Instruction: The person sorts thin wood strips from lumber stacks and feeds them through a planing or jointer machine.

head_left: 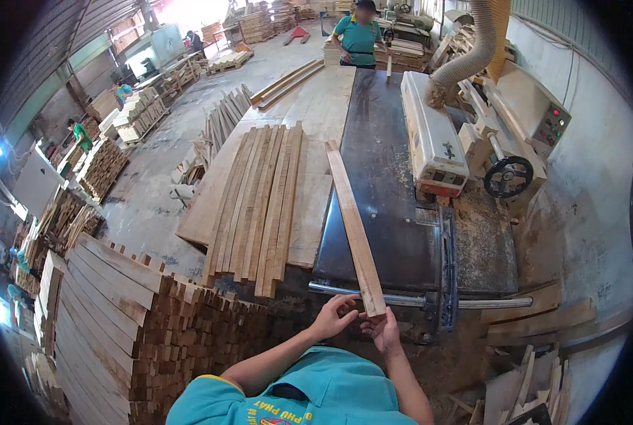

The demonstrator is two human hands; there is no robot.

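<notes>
A long squared wooden strip [355, 230] lies over the dark metal saw table [394, 241], its near end reaching past the front edge. My right hand [382, 331] grips that near end from below and the right, the thumb up along its side. Just left of the strip is my left hand [334, 316], its fingers loosely curved and apart, fingertips close to the wood. A metal rail [401, 300] runs crosswise under the strip in front of the table. Several similar strips [260, 205] lie side by side on the wooden tabletop [309, 212] to the left.
The saw's housing [430, 134], with its hose [472, 49] and black handwheel [508, 177], stands at right. A sliding guide [447, 269] crosses the rail. Stacked wood [182, 340] rises at lower left; offcuts [536, 389] lie lower right. Another person [359, 39] stands at the far end.
</notes>
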